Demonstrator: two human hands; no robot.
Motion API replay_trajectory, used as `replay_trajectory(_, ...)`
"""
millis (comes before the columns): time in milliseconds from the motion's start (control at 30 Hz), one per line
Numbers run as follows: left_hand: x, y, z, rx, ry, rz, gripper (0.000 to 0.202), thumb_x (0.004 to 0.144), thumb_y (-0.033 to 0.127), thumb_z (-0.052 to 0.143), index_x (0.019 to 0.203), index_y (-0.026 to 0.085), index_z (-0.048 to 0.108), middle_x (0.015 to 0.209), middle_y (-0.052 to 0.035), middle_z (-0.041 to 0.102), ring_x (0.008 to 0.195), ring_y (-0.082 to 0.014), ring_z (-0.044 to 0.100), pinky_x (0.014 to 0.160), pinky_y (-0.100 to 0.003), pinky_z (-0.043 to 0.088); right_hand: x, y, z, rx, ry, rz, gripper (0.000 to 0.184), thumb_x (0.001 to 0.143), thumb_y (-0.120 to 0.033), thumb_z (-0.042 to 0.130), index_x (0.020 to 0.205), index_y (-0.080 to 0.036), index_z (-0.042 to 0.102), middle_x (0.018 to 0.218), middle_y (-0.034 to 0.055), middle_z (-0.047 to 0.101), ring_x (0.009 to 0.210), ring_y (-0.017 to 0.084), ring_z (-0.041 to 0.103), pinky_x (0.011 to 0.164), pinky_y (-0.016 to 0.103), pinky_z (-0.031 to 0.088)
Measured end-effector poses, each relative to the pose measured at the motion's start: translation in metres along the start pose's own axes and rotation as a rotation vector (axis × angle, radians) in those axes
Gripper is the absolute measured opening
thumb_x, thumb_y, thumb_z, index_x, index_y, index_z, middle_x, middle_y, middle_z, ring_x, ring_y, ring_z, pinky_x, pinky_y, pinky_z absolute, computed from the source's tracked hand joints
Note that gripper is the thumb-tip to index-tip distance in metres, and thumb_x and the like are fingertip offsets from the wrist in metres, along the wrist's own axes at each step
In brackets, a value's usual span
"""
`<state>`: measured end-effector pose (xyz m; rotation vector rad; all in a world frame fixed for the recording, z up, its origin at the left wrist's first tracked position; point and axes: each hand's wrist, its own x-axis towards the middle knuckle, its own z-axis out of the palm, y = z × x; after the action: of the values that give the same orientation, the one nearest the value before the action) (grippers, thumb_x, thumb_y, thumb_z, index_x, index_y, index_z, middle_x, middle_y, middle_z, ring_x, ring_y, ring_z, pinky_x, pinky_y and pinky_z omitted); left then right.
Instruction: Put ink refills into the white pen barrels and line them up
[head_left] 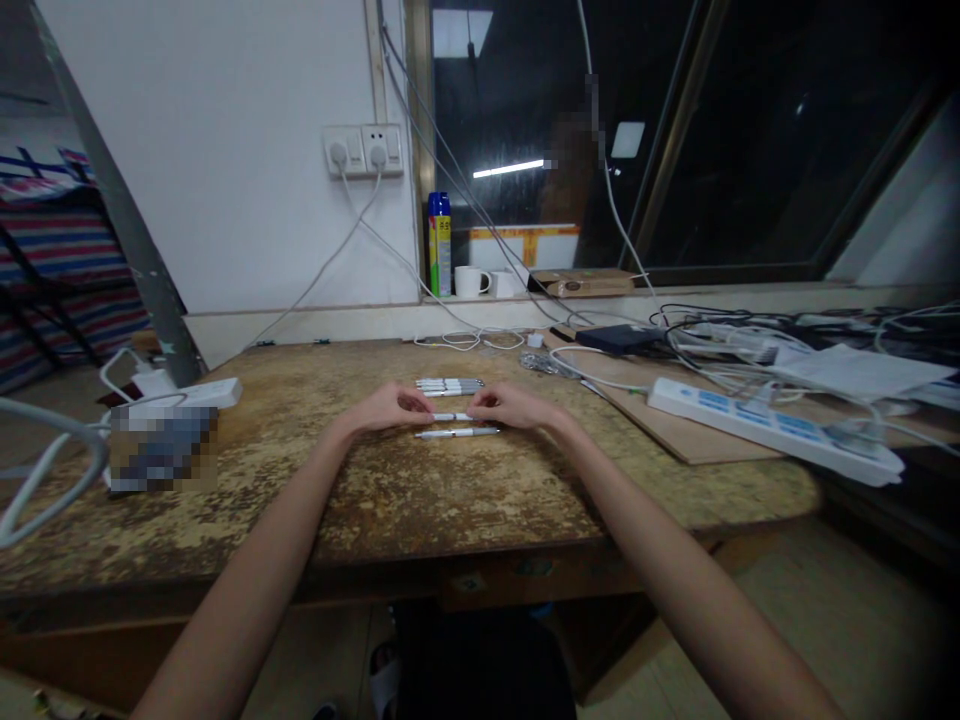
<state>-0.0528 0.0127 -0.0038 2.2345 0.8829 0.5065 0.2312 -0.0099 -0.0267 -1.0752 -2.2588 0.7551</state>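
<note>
Both my hands meet over the worn wooden table (pixel 450 490), gripping a white pen (pixel 450 417) by its two ends. My left hand (pixel 391 406) pinches the left end between thumb and fingers. On the right end, the fingers of my right hand (pixel 511 406) are closed in the same way. The pen lies crosswise, and its ends are hidden by my fingertips. Just nearer to me, a single white pen (pixel 457 433) rests on the tabletop, parallel to the held one. Beyond my hands, several white pens (pixel 450 386) lie side by side in a close row.
A white power strip (pixel 772 430) and a brown board (pixel 675 425) lie at right, among tangled cables. Another power strip (pixel 202 396) sits at left beside a blurred dark object (pixel 161 450). A spray can (pixel 439 245) and white mug (pixel 470 281) stand on the windowsill.
</note>
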Motion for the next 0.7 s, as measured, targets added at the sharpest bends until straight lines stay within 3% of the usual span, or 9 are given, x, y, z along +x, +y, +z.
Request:
replay_trajectory(200, -0.003, 0.002, -0.002, 0.0, -0.048, 0.003, 0.027, 0.073, 0.044, 0.076, 0.089, 0.023, 0.082, 0.074, -0.0034, 0.073, 0.062, -0.0155, 0.06, 0.055, -0.024, 0.042, 0.0, -0.003, 0.004, 0.079, -0.024, -0.033, 0.031, 0.084, -0.047, 0.068, 0.087, -0.017, 0.076, 0.083, 0.006, 0.073, 0.073, 0.018, 0.06, 0.064, 0.029, 0.045)
replay_trajectory(433, -0.001, 0.003, 0.001, 0.005, -0.034, 0.029, 0.025, 0.076, 0.043, 0.073, 0.092, 0.026, 0.082, 0.091, -0.0055, 0.078, 0.079, -0.0202, 0.067, 0.07, -0.028, 0.049, 0.001, -0.008, 0.004, 0.103, -0.019, -0.028, 0.031, 0.083, -0.048, 0.07, 0.084, -0.017, 0.075, 0.08, 0.0046, 0.072, 0.069, 0.017, 0.057, 0.063, 0.028, 0.042)
replay_trajectory(500, 0.0, 0.001, 0.001, 0.049, -0.056, 0.033, 0.026, 0.079, 0.042, 0.071, 0.096, 0.027, 0.082, 0.091, -0.0052, 0.078, 0.079, -0.0197, 0.066, 0.07, -0.028, 0.048, -0.003, -0.017, 0.003, 0.071, 0.085, -0.02, 0.03, 0.086, -0.046, 0.067, 0.083, -0.017, 0.072, 0.078, 0.0038, 0.07, 0.067, 0.016, 0.055, 0.062, 0.028, 0.04)
replay_trajectory(567, 0.0, 0.001, 0.001, 0.069, -0.063, 0.035, 0.025, 0.079, 0.041, 0.07, 0.096, 0.027, 0.082, 0.091, -0.0048, 0.078, 0.079, -0.0197, 0.066, 0.071, -0.028, 0.048, -0.016, -0.033, 0.007, 0.009, 0.277, -0.038, 0.025, 0.09, -0.04, 0.063, 0.082, -0.017, 0.068, 0.075, 0.0032, 0.067, 0.066, 0.016, 0.054, 0.062, 0.029, 0.039)
replay_trajectory(700, -0.001, 0.005, 0.004, 0.014, -0.023, 0.047, 0.022, 0.077, 0.04, 0.072, 0.091, 0.027, 0.082, 0.093, -0.005, 0.078, 0.087, -0.023, 0.068, 0.08, -0.032, 0.05, -0.085, -0.091, 0.041, -0.115, 0.653, -0.162, 0.016, 0.092, -0.033, 0.067, 0.083, -0.021, 0.063, 0.078, 0.0039, 0.065, 0.072, 0.019, 0.057, 0.067, 0.032, 0.042)
